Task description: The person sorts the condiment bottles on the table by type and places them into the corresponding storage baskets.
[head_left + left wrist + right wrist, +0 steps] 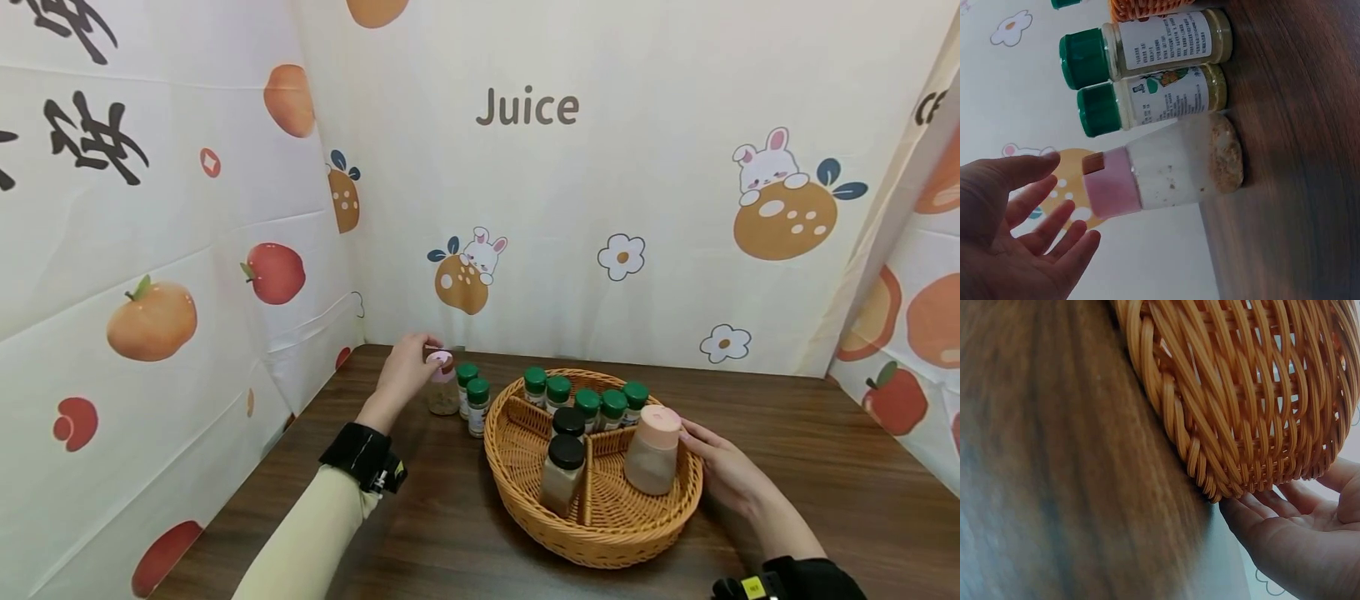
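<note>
Fingers of the left hand (pixel 405 367) spread loose and straight beside the pink-capped shaker (pixel 442 385), which stands on the table (pixel 825 467) at the back left, near the wall; the left wrist view shows the palm (pixel 1016 231) open next to the pink cap (pixel 1112 187), with a small gap between fingertips and cap, so the hand grips nothing. That shaker holds a layer of tan granules at its bottom. Just beside it, on the side toward the basket, stand two green-capped jars (pixel 472 398), touching or nearly touching each other. The right hand (pixel 723 471) lies with straight, relaxed fingers against the outer wall of the wicker basket (pixel 600 533), on its right side; the right wrist view shows the fingertips (pixel 1254 509) touching the woven rim at the base, nothing clasped. Inside the basket, wicker dividers split the space into compartments: a row of five green-capped jars (pixel 585 398) fills the back one, two black-capped jars (pixel 564 467) stand in the front left, and a large shaker with a peach cap (pixel 654 450) leans in the front right, close to the right hand. Printed cloth with fruit, rabbits and the word "Juice" (pixel 527 107) hangs behind the table.
</note>
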`<state>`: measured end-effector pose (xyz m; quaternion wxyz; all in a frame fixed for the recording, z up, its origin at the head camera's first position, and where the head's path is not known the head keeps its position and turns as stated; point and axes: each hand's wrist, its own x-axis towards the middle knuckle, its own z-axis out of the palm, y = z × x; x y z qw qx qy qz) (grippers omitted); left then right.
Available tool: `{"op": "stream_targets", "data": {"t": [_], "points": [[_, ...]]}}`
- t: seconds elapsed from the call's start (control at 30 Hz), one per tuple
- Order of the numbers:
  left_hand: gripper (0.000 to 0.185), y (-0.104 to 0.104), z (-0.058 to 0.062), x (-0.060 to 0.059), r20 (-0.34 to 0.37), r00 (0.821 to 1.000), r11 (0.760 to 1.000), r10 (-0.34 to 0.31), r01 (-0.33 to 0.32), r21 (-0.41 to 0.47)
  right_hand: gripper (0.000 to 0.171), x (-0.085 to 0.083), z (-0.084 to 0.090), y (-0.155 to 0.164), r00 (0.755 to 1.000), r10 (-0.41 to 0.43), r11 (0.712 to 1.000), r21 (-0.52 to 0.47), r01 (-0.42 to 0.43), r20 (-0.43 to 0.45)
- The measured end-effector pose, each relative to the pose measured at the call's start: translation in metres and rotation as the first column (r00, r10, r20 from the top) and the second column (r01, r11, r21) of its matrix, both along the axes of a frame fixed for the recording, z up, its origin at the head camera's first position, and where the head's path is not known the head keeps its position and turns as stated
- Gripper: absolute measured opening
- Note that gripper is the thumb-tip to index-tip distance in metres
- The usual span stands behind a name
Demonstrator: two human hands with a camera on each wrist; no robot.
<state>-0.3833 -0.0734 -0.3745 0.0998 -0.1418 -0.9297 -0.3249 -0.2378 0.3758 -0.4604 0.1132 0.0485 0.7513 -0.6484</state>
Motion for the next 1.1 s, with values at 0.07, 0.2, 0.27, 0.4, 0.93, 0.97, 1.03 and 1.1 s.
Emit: {"op": "stream_targets", "data": {"t": [0.07,0.2,0.27,0.4,0.93,0.97,1.03,1.1], "points": [[0.035,0.002,-0.002,-0.005,0.014,1.0,0.999,-0.026,0.026,-0.031,0.076,0.0,0.001,0.0,1.0,-0.002,1.0,-0.004,0.002,-0.003],[0.044,0.004,-0.011,-0.011,0.049,0.997,0.995,-0.051,0.055,-0.083,0.076,0.001,0.001,-0.002,1.0,-0.003,1.0,0.0,0.003,-0.005],[0.046,0.004,-0.015,-0.013,0.06,0.997,0.995,-0.046,0.052,-0.091,0.076,0.001,0.001,-0.004,1.0,-0.003,1.0,-0.014,0.003,-0.007],[0.044,0.004,-0.02,-0.016,0.07,0.997,0.997,-0.039,0.044,-0.067,0.075,0.0,0.002,-0.005,1.0,-0.001,1.0,-0.024,0.001,-0.012],[0.04,-0.008,-0.008,-0.009,0.106,0.994,0.999,-0.011,0.016,-0.043,0.077,0.0,0.001,0.001,1.0,-0.002,1.0,0.011,0.002,-0.023],[0.04,-0.008,-0.007,-0.008,0.105,0.994,0.999,-0.011,0.016,-0.047,0.077,0.0,0.001,0.001,1.0,0.003,1.0,0.011,-0.002,-0.027],[0.04,-0.01,-0.003,-0.006,0.102,0.995,0.998,-0.012,0.018,-0.057,0.076,0.0,0.0,0.001,0.999,0.008,1.0,0.017,-0.007,-0.033],[0.04,-0.012,0.001,-0.005,0.1,0.995,0.998,-0.012,0.018,-0.066,0.076,0.0,-0.001,0.001,0.999,0.008,1.0,0.022,-0.008,-0.038]]}}
